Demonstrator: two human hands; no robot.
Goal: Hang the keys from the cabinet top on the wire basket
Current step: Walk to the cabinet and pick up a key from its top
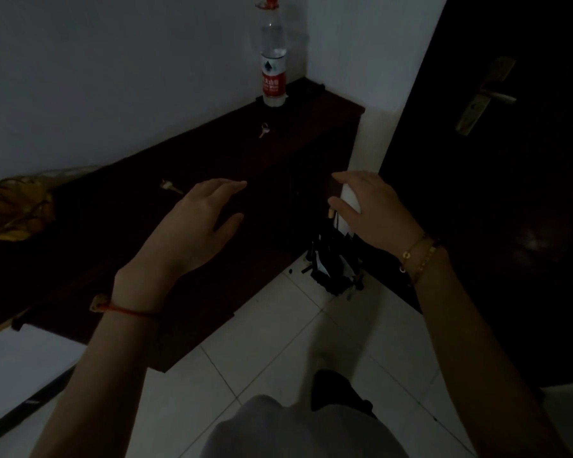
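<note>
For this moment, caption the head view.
Both open hands, left and right, hover above dark cabinet top bearing two keys.

2 keys lie on the dark cabinet top (212,166) — 1 key (264,129) near the bottle, 1 key (170,186) just beyond the left hand's fingertips. 1 plastic bottle (273,71) stands at the far end. 1 yellowish wire basket (12,209) sits at the left end. 2 hands are in view — the left hand (192,226) and the right hand (371,206). 1 door handle (487,97) shows on the dark door.
</note>
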